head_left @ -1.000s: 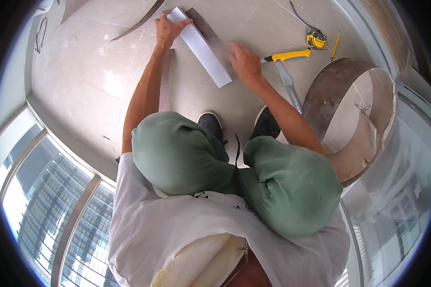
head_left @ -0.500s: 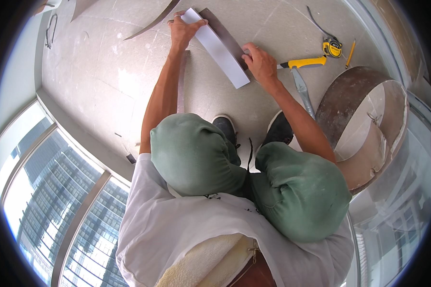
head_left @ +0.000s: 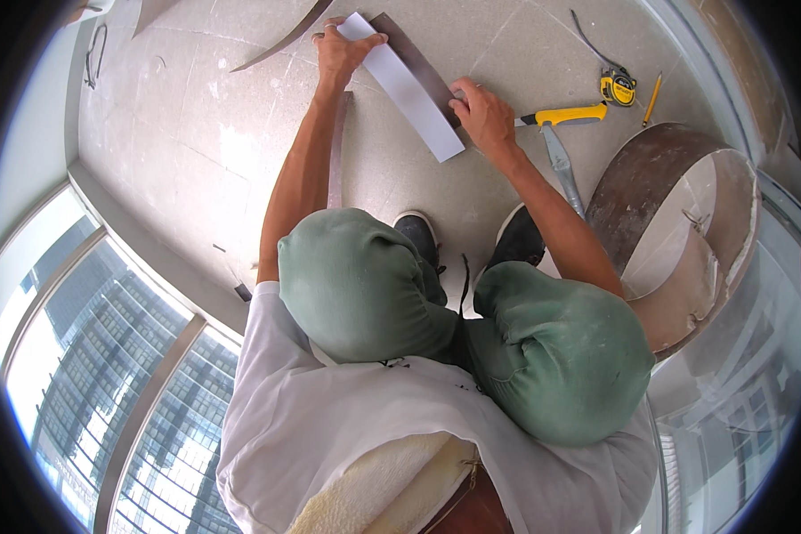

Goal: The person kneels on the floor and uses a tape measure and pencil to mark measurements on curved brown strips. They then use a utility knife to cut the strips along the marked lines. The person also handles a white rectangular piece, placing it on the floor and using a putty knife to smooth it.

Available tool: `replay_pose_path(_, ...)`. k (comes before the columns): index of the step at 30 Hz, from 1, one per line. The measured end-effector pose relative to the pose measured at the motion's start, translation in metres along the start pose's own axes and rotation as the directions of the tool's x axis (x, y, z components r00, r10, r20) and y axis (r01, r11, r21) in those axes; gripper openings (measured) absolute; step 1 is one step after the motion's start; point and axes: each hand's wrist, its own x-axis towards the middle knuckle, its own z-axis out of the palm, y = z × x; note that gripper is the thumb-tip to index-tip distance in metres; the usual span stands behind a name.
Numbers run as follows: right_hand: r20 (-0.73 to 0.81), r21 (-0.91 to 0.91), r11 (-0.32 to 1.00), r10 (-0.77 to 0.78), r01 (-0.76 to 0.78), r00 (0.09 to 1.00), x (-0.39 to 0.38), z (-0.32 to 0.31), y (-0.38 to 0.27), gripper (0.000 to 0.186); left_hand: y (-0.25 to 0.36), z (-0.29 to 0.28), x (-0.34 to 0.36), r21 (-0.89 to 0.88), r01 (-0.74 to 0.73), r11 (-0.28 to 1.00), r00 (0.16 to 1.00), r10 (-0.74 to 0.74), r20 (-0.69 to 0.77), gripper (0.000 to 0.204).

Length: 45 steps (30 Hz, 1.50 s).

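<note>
A flat white strip (head_left: 411, 87) slants over the floor in front of my feet. At its far end my left hand (head_left: 340, 55) is closed on it, thumb lying over the white face. Beside the strip, partly under it, runs a brown strip (head_left: 423, 69). My right hand (head_left: 482, 114) has its fingers curled at the right edge of that brown strip, pinching it near its closer end. Just right of this hand lies a yellow-handled utility knife (head_left: 570, 116). A grey metal tool with a flat, tapered body (head_left: 562, 169) rests below the knife.
A yellow tape measure (head_left: 618, 87) and a yellow pencil (head_left: 653, 98) lie at the far right. A big coil of brown sheet (head_left: 654, 191) stands near my right knee. Further brown strips (head_left: 285, 40) lie at the far left. Windows (head_left: 107, 356) line the left side.
Hardly anything differs. The white strip's near end has shifted very slightly away from me; both hands keep their places.
</note>
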Motion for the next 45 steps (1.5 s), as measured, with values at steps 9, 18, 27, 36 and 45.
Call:
replay_pose_path(9, -0.103, -0.022, 0.997, -0.081, 0.079, 0.991, -0.001, 0.006, 0.004, 0.023, 0.0, 0.0, -0.001, -0.02, 0.001, 1.0, 1.0, 0.0, 0.018, 0.105)
replay_pose_path(18, -0.099, -0.006, 0.996, -0.086, 0.086, 0.991, -0.002, 0.003, 0.005, 0.023, 0.002, 0.001, 0.002, -0.012, 0.033, 0.999, 0.999, -0.032, 0.027, 0.101)
replay_pose_path(27, 0.012, 0.091, 0.996, 0.001, -0.002, 1.0, -0.002, -0.008, -0.002, 0.025, 0.005, -0.003, 0.003, -0.001, 0.002, 1.0, 1.0, -0.002, 0.029, 0.102)
replay_pose_path(36, 0.018, 0.079, 0.997, -0.01, 0.008, 1.0, -0.001, -0.005, -0.001, 0.024, -0.006, -0.001, 0.009, -0.021, 0.002, 1.0, 0.999, -0.001, 0.032, 0.098)
replay_pose_path(45, -0.13, 0.006, 0.993, -0.12, 0.121, 0.984, 0.001, 0.002, 0.004, 0.023, 0.002, -0.006, 0.009, -0.07, 0.025, 0.997, 0.997, -0.02, 0.077, 0.098)
